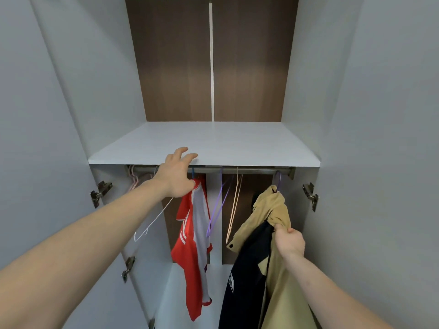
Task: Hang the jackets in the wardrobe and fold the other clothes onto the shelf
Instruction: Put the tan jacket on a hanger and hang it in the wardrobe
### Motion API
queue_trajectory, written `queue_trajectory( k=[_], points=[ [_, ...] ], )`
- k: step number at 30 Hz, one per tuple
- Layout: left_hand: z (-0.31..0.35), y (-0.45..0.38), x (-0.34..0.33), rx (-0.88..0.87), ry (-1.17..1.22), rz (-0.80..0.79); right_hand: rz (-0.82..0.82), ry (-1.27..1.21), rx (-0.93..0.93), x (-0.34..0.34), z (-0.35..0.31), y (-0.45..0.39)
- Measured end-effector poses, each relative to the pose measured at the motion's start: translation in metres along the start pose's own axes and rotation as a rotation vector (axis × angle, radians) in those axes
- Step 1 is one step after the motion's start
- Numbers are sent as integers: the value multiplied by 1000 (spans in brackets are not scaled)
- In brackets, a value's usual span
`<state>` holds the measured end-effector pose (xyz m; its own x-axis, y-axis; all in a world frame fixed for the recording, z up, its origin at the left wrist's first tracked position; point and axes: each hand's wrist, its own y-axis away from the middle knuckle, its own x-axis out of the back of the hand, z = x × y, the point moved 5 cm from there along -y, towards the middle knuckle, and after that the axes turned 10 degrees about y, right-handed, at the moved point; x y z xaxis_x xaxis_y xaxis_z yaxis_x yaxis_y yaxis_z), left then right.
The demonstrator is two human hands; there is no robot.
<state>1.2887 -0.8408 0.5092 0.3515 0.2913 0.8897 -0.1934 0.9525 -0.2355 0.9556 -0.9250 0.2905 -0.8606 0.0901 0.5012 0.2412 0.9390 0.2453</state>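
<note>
My right hand [290,242] pinches the tan jacket [276,211], hung on the purple hanger [277,180] at the rail's [249,170] right end. Left hand [177,173], fingers spread loose, gripping nothing, reaches by the shelf [213,143] edge. I'd tug the fabric straight, gently, keeping the hook seated.

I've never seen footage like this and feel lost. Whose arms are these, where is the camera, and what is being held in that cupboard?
There is no machine here: a person wears one wide-angle camera on the head, so the single picture looks forward and down past both arms into an open wardrobe. The left hand reaches up with loosely spread fingers at the front edge of the white shelf; it grips nothing that I can see. The right hand pinches the cloth of a tan jacket that hangs on a purple hanger from the rail. A red and white jacket hangs further left, with spare hangers between.
</note>
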Motion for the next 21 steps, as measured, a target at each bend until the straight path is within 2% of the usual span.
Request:
queue_trajectory(
  k=[8, 16, 21],
  points=[
    [-25, -61, -28, 40, -186, -106, 20, 20, -12, -28, -27, -72],
    [-37, -77, -33, -21, -141, 102, 26, 69, -12, -58, -46, -123],
    [-34, -76, -34, -9, -137, 120, 10, 120, 6, -67, -46, -142]
  ],
)
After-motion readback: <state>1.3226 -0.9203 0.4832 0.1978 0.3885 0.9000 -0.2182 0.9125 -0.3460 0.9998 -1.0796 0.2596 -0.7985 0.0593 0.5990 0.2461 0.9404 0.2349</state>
